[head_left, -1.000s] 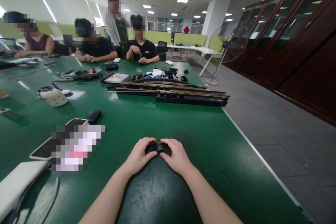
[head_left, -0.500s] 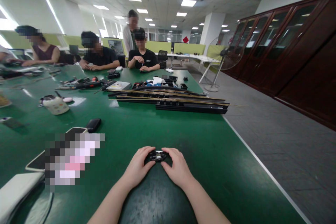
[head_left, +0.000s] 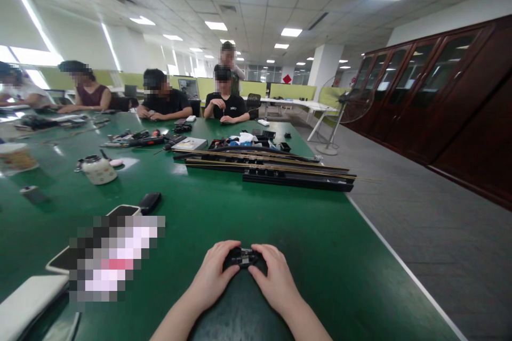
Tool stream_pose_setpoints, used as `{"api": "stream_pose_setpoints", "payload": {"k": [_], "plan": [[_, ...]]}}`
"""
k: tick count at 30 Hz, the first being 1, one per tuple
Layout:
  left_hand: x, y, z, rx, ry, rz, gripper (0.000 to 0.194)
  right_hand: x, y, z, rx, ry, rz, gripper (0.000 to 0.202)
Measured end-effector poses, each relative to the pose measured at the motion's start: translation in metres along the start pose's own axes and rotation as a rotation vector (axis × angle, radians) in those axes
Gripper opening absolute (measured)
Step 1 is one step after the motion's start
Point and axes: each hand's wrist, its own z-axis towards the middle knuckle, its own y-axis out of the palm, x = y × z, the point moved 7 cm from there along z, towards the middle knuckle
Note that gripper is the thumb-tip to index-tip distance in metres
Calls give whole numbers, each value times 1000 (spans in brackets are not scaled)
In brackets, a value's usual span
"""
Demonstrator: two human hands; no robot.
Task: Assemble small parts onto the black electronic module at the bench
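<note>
Between my two hands is a small black object (head_left: pixel 245 258) with silvery parts in its middle, held low over the green table near its front. My left hand (head_left: pixel 219 270) grips its left end between thumb and fingers. On the right end, the thumb and fingers of my right hand (head_left: pixel 272 273) close in the same way. Both ends are partly covered by my fingers, and the object is too small to tell its kind.
Long black rails (head_left: pixel 298 181) with thin brass-coloured rods lie across the green table (head_left: pixel 192 202). To the left are a phone (head_left: pixel 60 262), partly blurred out, a black pouch-like item (head_left: pixel 150 202) and a pale jar (head_left: pixel 100 171). Several people sit at the far side; one stands.
My view has tilted up and turned slightly left, so everything sits lower and further right in the picture. Both hands keep their hold on the black object.
</note>
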Motion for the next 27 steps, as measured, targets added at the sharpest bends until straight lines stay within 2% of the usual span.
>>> {"api": "stream_pose_setpoints", "payload": {"k": [5,12,17,23,27], "plan": [[-4,3,-1,8,25,26,48,3,2,-1,12,14,4,39],[0,2,-1,2,57,25,34,1,1,-1,17,12,5,39],[1,1,-1,2,42,8,38,1,-1,-1,34,10,-1,37],[-7,2,-2,10,-37,-30,44,-1,-2,-1,30,0,7,34],[-4,1,-2,21,-5,-34,40,-2,-3,-1,28,8,8,32]]}}
